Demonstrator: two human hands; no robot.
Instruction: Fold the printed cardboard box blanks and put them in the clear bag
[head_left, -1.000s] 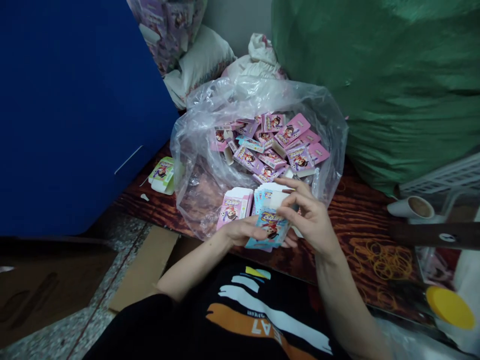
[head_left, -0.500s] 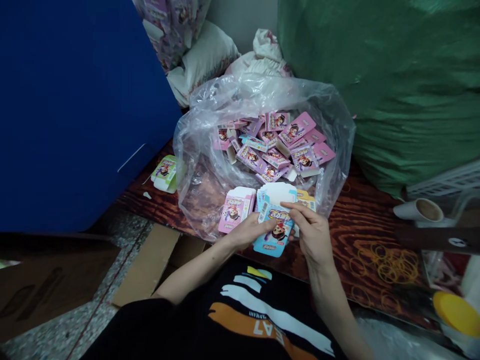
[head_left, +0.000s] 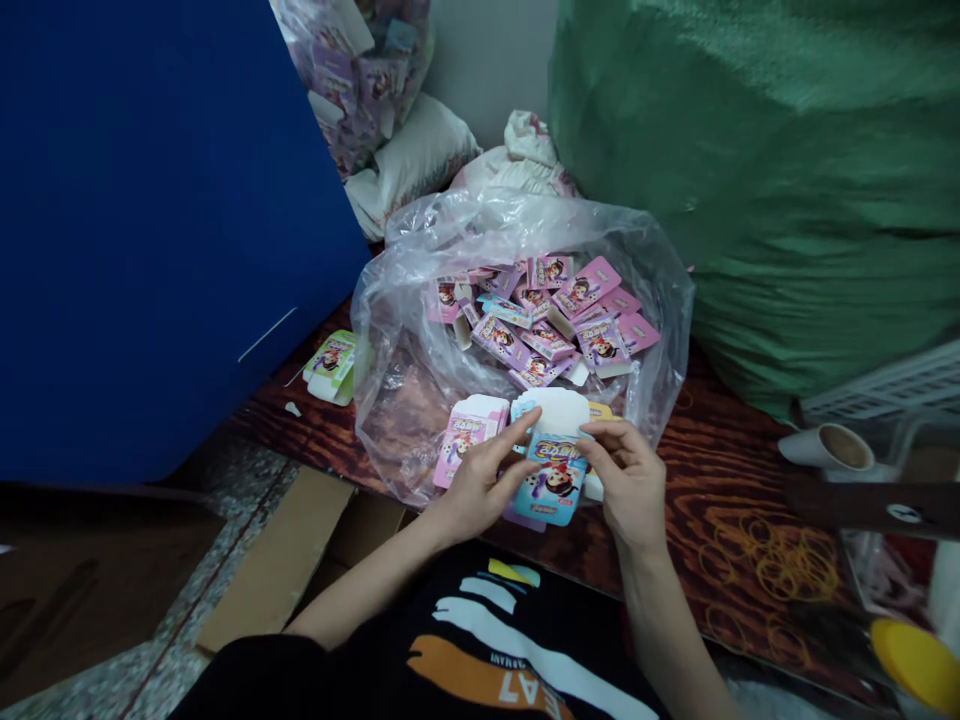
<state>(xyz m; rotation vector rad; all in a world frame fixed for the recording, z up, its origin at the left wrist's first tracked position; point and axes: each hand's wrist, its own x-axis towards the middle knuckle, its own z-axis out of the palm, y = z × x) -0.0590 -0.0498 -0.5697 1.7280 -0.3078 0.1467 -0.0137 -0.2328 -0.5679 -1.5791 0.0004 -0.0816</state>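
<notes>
A green sack [head_left: 750,180] looms over a wood-grain surface [head_left: 727,500] holding a clear plastic bag [head_left: 397,400] of pink printed cartons [head_left: 577,290].

Above the bag's front edge, the right hand [head_left: 630,485] pinches a blue folded carton [head_left: 551,480] by its upper edge in a closed grip; the left hand [head_left: 476,480] is spread open, thumb against the carton's side.

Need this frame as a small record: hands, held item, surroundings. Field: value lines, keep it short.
left hand: fingers spread, thumb at the carton's left edge
right hand: fingers and thumb gripping the carton's upper right part
held item: blue-edged printed paper carton with a cartoon figure
beside hands: pink printed cartons
behind hands: clear plastic bag holding loose pink cartons
surface: wood-grain table
also on surface: rubber bands
</notes>
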